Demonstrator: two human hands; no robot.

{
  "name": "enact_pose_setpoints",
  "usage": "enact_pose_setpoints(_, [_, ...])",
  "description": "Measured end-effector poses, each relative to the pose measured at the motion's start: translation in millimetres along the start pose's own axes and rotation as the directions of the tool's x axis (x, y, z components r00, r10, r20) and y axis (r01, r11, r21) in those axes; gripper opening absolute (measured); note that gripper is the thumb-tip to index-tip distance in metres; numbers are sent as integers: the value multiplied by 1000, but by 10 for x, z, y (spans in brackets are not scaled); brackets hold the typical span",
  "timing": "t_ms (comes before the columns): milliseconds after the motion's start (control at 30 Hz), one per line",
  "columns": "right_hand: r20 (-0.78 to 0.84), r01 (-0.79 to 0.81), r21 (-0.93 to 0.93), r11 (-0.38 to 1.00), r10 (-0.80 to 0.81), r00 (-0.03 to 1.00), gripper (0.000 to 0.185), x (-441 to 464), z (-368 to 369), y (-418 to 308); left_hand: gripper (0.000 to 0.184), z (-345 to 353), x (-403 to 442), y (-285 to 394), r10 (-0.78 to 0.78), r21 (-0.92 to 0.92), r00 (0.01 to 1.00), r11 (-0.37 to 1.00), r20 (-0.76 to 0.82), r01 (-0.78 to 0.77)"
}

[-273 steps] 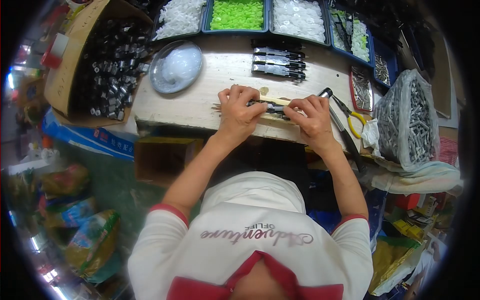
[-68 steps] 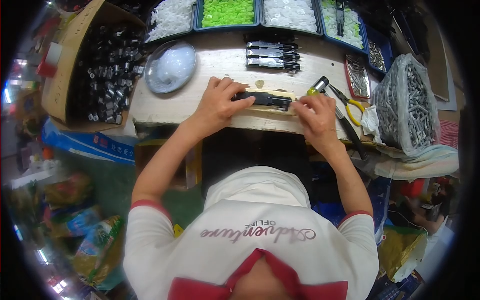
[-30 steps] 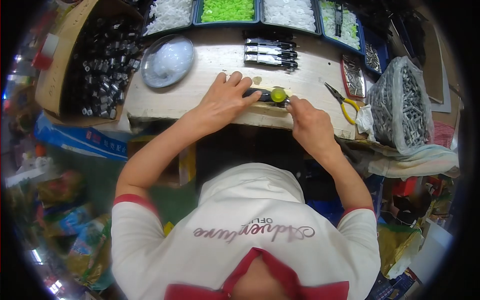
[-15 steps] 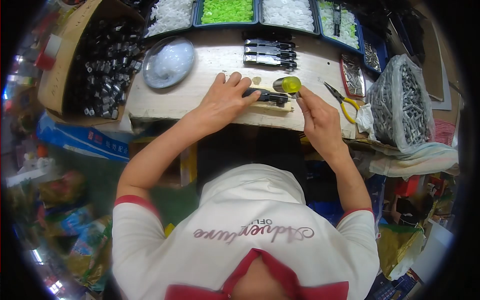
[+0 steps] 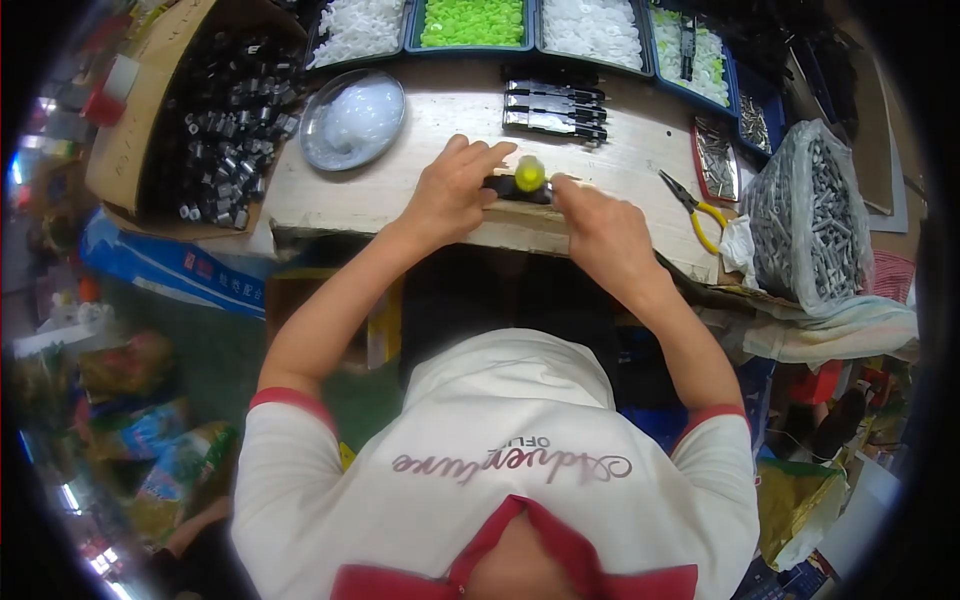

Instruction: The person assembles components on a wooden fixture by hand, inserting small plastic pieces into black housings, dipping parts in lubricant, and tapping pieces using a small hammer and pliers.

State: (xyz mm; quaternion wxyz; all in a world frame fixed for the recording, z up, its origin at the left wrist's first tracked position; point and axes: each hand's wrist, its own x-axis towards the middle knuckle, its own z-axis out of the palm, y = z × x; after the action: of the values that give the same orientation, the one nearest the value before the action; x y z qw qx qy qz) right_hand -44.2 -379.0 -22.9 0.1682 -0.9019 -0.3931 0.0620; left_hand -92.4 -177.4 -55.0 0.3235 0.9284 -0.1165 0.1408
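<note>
Black elongated part (image 5: 506,188) is lying lengthwise left to right, the left hand (image 5: 452,196) gripping its left end, the right hand (image 5: 608,232) grasping a yellow-faced hammer (image 5: 530,173).

Trays and containers of small parts around a pale bench (image 5: 440,110).
Along the far edge, trays (image 5: 470,48) hold white pieces (image 5: 592,40) and bright green pieces (image 5: 472,22); a cardboard box (image 5: 140,130) at left stands beside a round dish (image 5: 308,125); at right, yellow-handled pliers (image 5: 697,207) lie near a red-rimmed tray (image 5: 699,158), a crumpled white wad (image 5: 738,246) and a clear bag (image 5: 778,225) of grey parts (image 5: 825,220).
</note>
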Motion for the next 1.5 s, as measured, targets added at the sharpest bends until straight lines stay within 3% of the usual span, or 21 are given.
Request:
enact_pose_setpoints(67, [-2, -29, 72, 997, 29, 1000, 22, 80, -87, -12, 57, 12, -32, 12, -46, -36, 999, 998, -10, 46])
enact_pose_setpoints(133, [-359, 134, 338, 932, -4, 933, 18, 120, -111, -21, 58, 54, -110, 16, -104, -48, 989, 994, -102, 100])
enact_pose_setpoints(200, [-391, 118, 435, 893, 69, 918, 17, 166, -143, -103, 57, 93, -144, 30, -134, -59, 979, 990, -151, 127])
enact_pose_setpoints(267, [36, -60, 68, 996, 58, 998, 17, 260, -34, -61, 56, 119, -174, 65, -149, -64, 969, 988, -197, 139])
enact_pose_setpoints(400, [95, -134, 113, 985, 123, 988, 18, 400, -170, -14, 46, 203, -266, 251, -103, 204, 946, 964, -307, 171])
enact_pose_setpoints(467, [43, -105, 115, 988, 100, 994, 18, 397, -195, -24, 37, 381, -337, 330, 75, 220, 935, 976, -346, 3])
enact_pose_setpoints(533, [-127, -24, 196, 980, 50, 991, 19, 375, -196, -77, 36, 552, -397, 506, 77, 240, 955, 971, -287, -6])
enact_pose_setpoints(567, [-120, -16, 197, 980, 41, 992, 19, 359, -160, -118, 35, 616, -426, 559, 84, 258, 971, 966, -222, -24])
enact_pose_setpoints(633, [-433, 248, 358, 900, -76, 898, 19, 339, -58, -197, 35, 756, -512, 536, 91, 290, 975, 957, -202, -29])
enact_pose_setpoints(667, [-432, 249, 360, 899, -77, 899, 19, 351, -18, -199, 36, 811, -547, 503, 107, 319, 979, 947, -176, -46])
enact_pose_setpoints(733, [60, 65, 75, 995, -69, 996, 21, 373, 36, -200, 38, 828, -589, 474, 104, 316, 986, 947, -127, -59])
enact_pose_setpoints(767, [128, 11, 28, 1000, -14, 992, 24, 434, -10, -253, 37, 822, -594, 484, 99, 298, 988, 953, -119, -60])
enact_pose_setpoints(900, [1, 11, 198, 980, -11, 1000, 26, 416, -64, -292, 34, 816, -593, 470, 99, 294, 992, 953, -85, -70])
enact_pose_setpoints(967, [-144, 182, 200, 963, -155, 977, 30, 331, -6, -283, 34, 830, -624, 474, 82, 286, 993, 957, -87, -54])
enact_pose_setpoints(1000, [-147, 180, 202, 963, -152, 977, 30, 337, 13, -300, 34, 834, -626, 476, 81, 277, 993, 959, -88, -53])
enact_pose_setpoints(1067, [105, 125, -59, 990, -118, 987, 33, 347, 11, -315, 35, 838, -609, 479, 95, 278, 991, 958, -90, -67])
enact_pose_setpoints(1133, [63, 159, -57, 986, -155, 986, 35, 292, -47, -328, 36, 842, -619, 466, 92, 286, 991, 956, -95, -62])
enact_pose_setpoints(1200, [-234, 348, 144, 926, -310, 921, 27, 185, -38, -392, 36, 852, -658, 449, 37, 283, 999, 958, 13, -39])
enact_pose_setpoints(1233, [-232, 349, 150, 925, -310, 922, 27, 180, 26, -375, 36, 850, -678, 458, 32, 283, 999, 958, 16, -35])
enact_pose_setpoints(1300, [70, 274, -83, 958, -268, 961, 26, 179, 153, -283, 34, 848, -662, 485, 26, 312, 999, 949, 30, -34])
enact_pose_setpoints(1500, [38, 114, 107, 988, -119, 992, 21, 279, -84, -135, 27, 642, -540, 469, 177, 200, 971, 969, -158, -144])
